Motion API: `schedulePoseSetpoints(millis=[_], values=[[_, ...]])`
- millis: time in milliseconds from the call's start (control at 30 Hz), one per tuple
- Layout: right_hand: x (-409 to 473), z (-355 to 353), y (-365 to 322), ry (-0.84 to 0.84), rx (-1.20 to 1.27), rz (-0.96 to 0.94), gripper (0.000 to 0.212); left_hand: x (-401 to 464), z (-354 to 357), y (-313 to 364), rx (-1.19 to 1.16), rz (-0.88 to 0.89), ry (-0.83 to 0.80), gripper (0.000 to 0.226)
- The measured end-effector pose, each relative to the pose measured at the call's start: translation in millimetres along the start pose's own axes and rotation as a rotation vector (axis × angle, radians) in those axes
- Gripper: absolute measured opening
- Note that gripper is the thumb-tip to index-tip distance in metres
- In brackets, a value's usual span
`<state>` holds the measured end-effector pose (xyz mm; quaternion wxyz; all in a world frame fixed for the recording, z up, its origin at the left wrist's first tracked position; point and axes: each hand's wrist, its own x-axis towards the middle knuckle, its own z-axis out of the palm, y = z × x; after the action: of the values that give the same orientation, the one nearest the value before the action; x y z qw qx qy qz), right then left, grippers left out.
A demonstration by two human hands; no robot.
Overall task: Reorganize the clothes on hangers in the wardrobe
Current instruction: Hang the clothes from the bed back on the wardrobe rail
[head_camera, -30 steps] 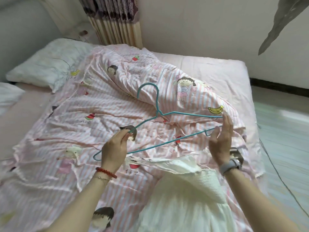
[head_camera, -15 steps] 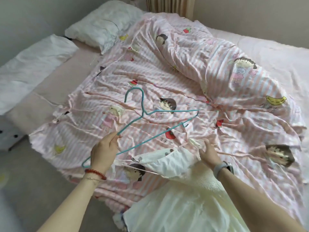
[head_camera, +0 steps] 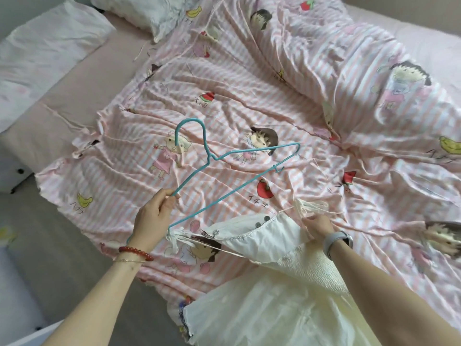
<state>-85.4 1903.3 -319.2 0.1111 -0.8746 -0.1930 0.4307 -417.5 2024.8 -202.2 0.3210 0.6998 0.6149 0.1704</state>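
Observation:
A teal wire hanger (head_camera: pixel 225 168) is held up over the bed, hook pointing away from me. My left hand (head_camera: pixel 153 218) grips its left arm near the end. One tied strap of a pale cream dress (head_camera: pixel 269 290) hangs from the hanger's left corner. The dress drapes down toward me at the bottom of the view. My right hand (head_camera: pixel 318 226) pinches the dress's other strap, which is off the hanger, just below the hanger's right end.
A pink striped cartoon-print quilt (head_camera: pixel 311 101) covers the bed. A white pillow (head_camera: pixel 159 13) lies at the far left and a white folded cloth (head_camera: pixel 47 53) beside it. Grey floor (head_camera: pixel 50 258) and a white furniture edge (head_camera: pixel 12 171) lie to the left.
The view has tilted down and closer to the bed. My right hand left the hanger's right end and took hold of the dress strap. The left hand still holds the hanger.

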Motion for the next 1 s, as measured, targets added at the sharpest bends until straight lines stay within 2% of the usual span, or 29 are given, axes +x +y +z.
schedulePoseSetpoints(millis=[33,100,167,233,300,333,400,500,633,767,867,1000], values=[[-1,-2,-2,0.009,0.013,0.002,0.028,2,2,0,-0.004,-0.004,-0.008,0.017],[-1,-3,-3,0.042,0.043,-0.020,0.010,6,7,0,-0.004,-0.006,-0.020,0.018],[1,-3,-2,0.031,0.096,-0.025,0.034,8,12,0,-0.003,-0.001,-0.034,0.019],[5,0,0,-0.031,0.129,-0.042,0.041,9,16,1,0.004,-0.009,-0.054,0.018],[7,2,-2,-0.082,0.110,-0.075,0.018,8,18,1,0.010,-0.022,-0.070,0.017],[6,2,-6,-0.066,0.101,-0.108,0.015,8,19,0,0.008,-0.027,-0.072,0.017],[11,3,-11,0.047,0.147,-0.179,0.035,9,18,-1,0.000,-0.032,-0.071,0.017],[6,-5,-23,0.193,0.318,-0.241,0.020,9,16,-3,-0.006,-0.036,-0.082,0.018],[-4,-21,-42,0.281,0.366,-0.340,0.019,9,14,-1,-0.010,-0.046,-0.123,0.018],[-17,-31,-61,0.344,0.238,-0.437,0.018,9,10,4,-0.066,-0.009,-0.155,0.025],[-30,-29,-67,0.392,0.044,-0.554,0.017,10,6,10,-0.091,0.005,-0.167,0.025],[-52,-29,-73,0.523,-0.099,-0.735,0.008,9,-6,15,-0.170,0.025,-0.116,0.030]])
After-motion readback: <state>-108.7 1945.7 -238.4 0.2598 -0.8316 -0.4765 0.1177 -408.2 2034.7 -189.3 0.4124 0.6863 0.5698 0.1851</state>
